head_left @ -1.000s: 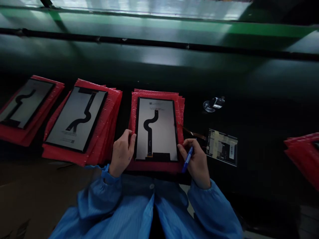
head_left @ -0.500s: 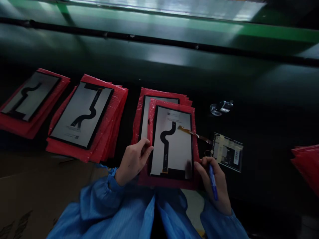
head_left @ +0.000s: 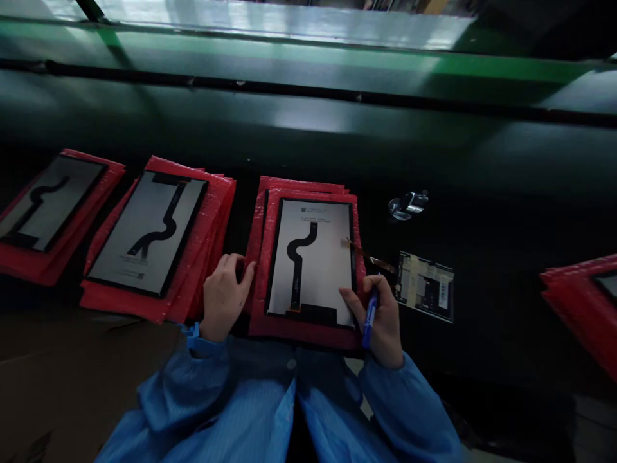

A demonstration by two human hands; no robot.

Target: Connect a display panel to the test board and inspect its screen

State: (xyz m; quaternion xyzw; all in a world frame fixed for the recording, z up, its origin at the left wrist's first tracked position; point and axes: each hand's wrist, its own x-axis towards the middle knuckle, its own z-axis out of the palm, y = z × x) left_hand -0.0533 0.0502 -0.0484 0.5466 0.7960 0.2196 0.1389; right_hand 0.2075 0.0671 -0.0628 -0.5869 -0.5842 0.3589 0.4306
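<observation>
A display panel [head_left: 321, 263] with a pale grey back and a wavy black ribbon cable [head_left: 296, 273] lies on a red plastic sheet [head_left: 308, 334], on top of the middle stack. My left hand [head_left: 225, 296] is at the sheet's left edge, fingers curled and thumb tip against that edge. A blue pen [head_left: 369, 318] is held in my right hand [head_left: 383, 315], whose thumb rests on the panel's lower right. Just right of it is a small taped circuit module [head_left: 425, 286], its thin flex cable [head_left: 369, 257] reaching over the panel's right edge.
Two more stacks of red sheets topped with panels stand left: a near one [head_left: 149, 235] and a far one [head_left: 51, 202]. Another red stack [head_left: 583, 302] is at the far right. Crumpled clear film [head_left: 408, 204] lies behind the module. A black bar [head_left: 279, 88] crosses the back.
The panel and its red sheet have been lowered and squared onto the middle stack, covering the panel beneath. My right thumb has moved onto the panel. The view has shifted slightly.
</observation>
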